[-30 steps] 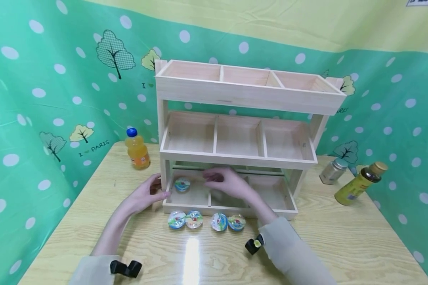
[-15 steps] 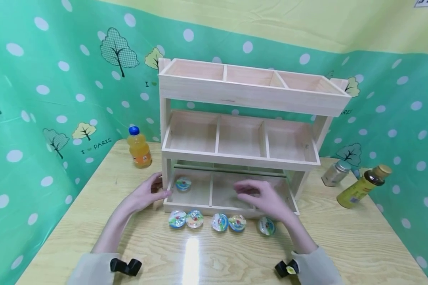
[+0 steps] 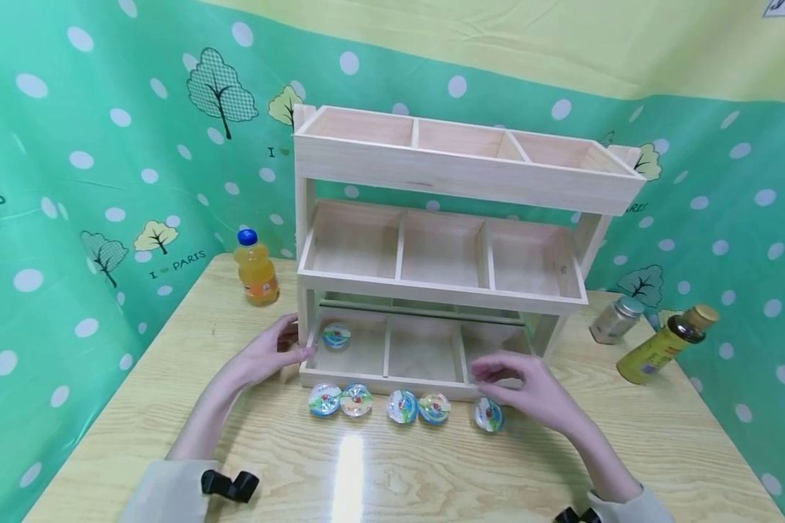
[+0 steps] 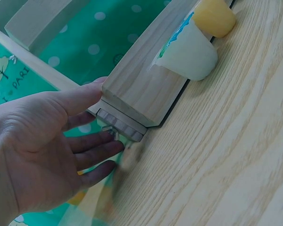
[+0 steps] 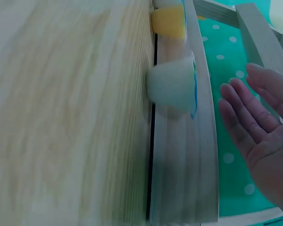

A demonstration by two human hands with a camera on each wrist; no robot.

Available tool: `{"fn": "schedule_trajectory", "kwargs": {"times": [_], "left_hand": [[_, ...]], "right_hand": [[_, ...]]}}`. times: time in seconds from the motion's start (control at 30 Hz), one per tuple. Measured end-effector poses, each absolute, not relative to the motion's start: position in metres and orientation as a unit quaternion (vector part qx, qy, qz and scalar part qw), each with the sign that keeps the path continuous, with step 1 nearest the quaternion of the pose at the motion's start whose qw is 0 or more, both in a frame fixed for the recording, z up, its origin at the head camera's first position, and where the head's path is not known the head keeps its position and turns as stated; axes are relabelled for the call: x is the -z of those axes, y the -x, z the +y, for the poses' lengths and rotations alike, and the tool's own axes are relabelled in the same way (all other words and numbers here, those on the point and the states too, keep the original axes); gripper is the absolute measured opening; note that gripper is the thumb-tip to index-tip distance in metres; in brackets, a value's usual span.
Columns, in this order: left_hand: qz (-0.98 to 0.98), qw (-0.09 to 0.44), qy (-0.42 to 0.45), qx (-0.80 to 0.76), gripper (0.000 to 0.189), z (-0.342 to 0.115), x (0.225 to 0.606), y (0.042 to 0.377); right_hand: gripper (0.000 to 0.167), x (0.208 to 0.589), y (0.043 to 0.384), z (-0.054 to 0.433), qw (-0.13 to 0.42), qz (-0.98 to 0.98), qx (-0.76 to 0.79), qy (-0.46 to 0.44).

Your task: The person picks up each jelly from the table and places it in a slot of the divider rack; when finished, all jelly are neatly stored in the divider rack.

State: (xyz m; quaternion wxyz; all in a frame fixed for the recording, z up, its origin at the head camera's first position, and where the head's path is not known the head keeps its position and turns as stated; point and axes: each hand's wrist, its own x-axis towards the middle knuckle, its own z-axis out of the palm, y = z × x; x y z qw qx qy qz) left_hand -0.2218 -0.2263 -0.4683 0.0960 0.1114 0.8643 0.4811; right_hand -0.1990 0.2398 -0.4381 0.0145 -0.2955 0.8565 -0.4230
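Right hand point(image 3: 531, 388): released, holding nothing, fingers by the near edge of the bottom tray's right compartment, just beside the rightmost cup point(image 3: 488, 414). Right wrist view is dim and cuts the hand off at the frame edge; the whitish cup there is blurred, but the gap between it and the fingers is visible.

Left hand point(image 3: 266, 357): not clenched. Thumb rests on the near left corner of the bottom tray point(image 3: 382, 383), other fingers loosely extended by its left end. Head view partly hides those fingers; left wrist view shows them, but can't tell which fingertips touch wood.

Six cups in head view. Lone cup point(image 3: 336, 335) sits in the left compartment of the bottom tray. Other five are on the table point(image 3: 288, 428) along the tray's near side: leftmost cup point(image 3: 324, 399) beside second cup point(image 3: 356, 400), third cup point(image 3: 402, 407) beside fourth cup point(image 3: 435, 409), rightmost one apart. Lid print too small to read.

Shelf point(image 3: 467, 171) has three tiers; upper tiers partly block the far side of the bottom one. Juice bottle point(image 3: 257, 269) far left; jar point(image 3: 617, 319) and gold-capped bottle point(image 3: 667, 343) right, label unreadable. Right wrist clip point(image 3: 577, 515) cut off by the bottom edge.
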Motion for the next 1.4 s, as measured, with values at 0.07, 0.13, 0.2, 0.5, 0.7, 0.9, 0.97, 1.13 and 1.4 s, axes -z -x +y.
{"fn": "schedule_trajectory", "kwargs": {"times": [0.07, 0.13, 0.2, 0.5, 0.7, 0.9, 0.97, 1.13, 1.4], "left_hand": [[0.864, 0.096, -0.112, -0.481, 0.085, -0.226, 0.468, 0.222], [0.865, 0.097, -0.113, -0.480, 0.085, -0.226, 0.467, 0.222], [0.865, 0.097, -0.112, -0.480, 0.084, -0.226, 0.467, 0.222], [0.865, 0.096, -0.116, -0.479, 0.083, -0.226, 0.469, 0.223], [0.870, 0.091, -0.109, -0.472, 0.083, -0.226, 0.468, 0.222], [0.870, 0.096, -0.107, -0.473, 0.082, -0.227, 0.469, 0.222], [0.869, 0.097, -0.101, -0.474, 0.083, -0.227, 0.470, 0.223], [0.871, 0.097, -0.099, -0.470, 0.083, -0.229, 0.471, 0.223], [0.868, 0.095, -0.110, -0.475, 0.083, -0.228, 0.471, 0.222]], "right_hand": [[0.031, 0.437, 0.197, 0.245, 0.017, 0.861, 0.411, 0.298], [0.032, 0.435, 0.196, 0.249, 0.020, 0.868, 0.396, 0.298], [0.033, 0.433, 0.194, 0.252, 0.027, 0.876, 0.380, 0.295], [0.039, 0.421, 0.189, 0.263, 0.073, 0.895, 0.326, 0.295], [0.039, 0.417, 0.190, 0.269, 0.120, 0.894, 0.307, 0.304], [0.044, 0.412, 0.187, 0.269, 0.149, 0.903, 0.267, 0.301], [0.044, 0.410, 0.186, 0.268, 0.147, 0.906, 0.257, 0.301], [0.047, 0.409, 0.185, 0.266, 0.146, 0.910, 0.245, 0.302], [0.054, 0.417, 0.185, 0.261, 0.151, 0.904, 0.232, 0.327]]}}
